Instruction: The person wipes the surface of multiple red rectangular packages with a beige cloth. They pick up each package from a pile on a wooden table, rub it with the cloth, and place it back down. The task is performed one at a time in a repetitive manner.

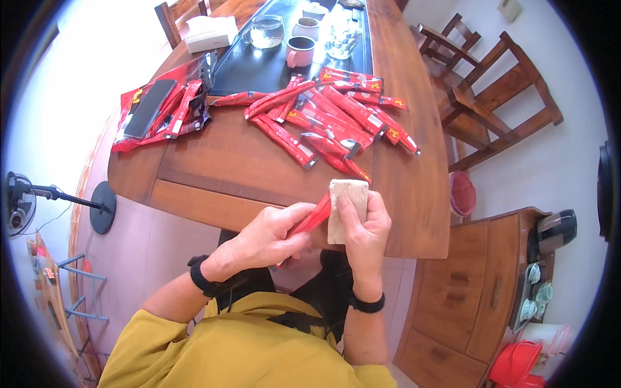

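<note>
My left hand point(271, 235) grips a slim red sachet point(314, 218), whose upper end runs up beside a pale beige block point(350, 186). My right hand point(361, 233) clasps that flat rectangular block, thumb across its face. Whether the sachet's tip touches the block or passes behind it, I cannot tell. Both hands are at the near edge of the wooden table point(233, 169). Beyond them lies a loose pile of red stick sachets point(330, 116) with printed ends. To the left, a torn red package point(131, 140) holds more sachets, with a dark smartphone point(150, 109) lying on top.
A black tea tray point(237, 72) carries a glass pitcher point(267, 33), a pink mug point(300, 52) and a clear glass vessel point(343, 39). A white tissue pack point(210, 34) stands left of it. Wooden chairs point(514, 92) and a cabinet point(451, 291) flank the right; a fan point(102, 206) stands left.
</note>
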{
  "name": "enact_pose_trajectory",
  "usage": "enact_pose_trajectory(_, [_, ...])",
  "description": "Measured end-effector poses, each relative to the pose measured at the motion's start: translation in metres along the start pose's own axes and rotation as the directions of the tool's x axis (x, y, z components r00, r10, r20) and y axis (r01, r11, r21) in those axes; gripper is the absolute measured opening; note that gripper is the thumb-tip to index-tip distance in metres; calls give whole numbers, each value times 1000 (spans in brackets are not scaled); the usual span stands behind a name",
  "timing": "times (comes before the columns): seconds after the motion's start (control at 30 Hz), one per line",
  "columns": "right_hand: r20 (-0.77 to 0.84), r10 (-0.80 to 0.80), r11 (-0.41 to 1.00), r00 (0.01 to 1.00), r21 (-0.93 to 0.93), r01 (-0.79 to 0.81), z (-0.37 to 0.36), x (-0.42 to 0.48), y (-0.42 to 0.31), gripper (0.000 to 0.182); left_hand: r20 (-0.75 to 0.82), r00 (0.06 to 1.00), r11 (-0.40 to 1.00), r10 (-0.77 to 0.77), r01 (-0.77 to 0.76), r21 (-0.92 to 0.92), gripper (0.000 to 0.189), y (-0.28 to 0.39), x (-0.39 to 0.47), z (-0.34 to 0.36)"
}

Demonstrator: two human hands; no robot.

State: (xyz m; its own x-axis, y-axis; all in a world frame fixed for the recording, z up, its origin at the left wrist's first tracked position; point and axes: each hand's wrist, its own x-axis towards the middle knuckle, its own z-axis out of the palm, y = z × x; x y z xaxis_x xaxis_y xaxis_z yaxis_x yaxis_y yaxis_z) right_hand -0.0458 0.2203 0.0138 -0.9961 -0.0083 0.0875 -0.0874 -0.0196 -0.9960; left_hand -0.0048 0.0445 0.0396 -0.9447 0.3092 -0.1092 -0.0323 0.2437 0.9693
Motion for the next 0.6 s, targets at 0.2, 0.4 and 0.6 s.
enact_pose_trajectory(0.2, [-71,-8,990,997,141,18,-4,-3,1,13,-29,999,985,-35,29,-170,42,0,-2,-1])
enact_pose_trajectory(0.4, [-34,-1,964,999,264,10,-14,-9,5,14,40,992,934,-118,124,-334,35,-9,0,-7])
enact_pose_trajectory(0.6, [103,8,973,995,228,-31,-12,-11,1,16,40,994,947,-106,113,-300,35,-7,1,-4])
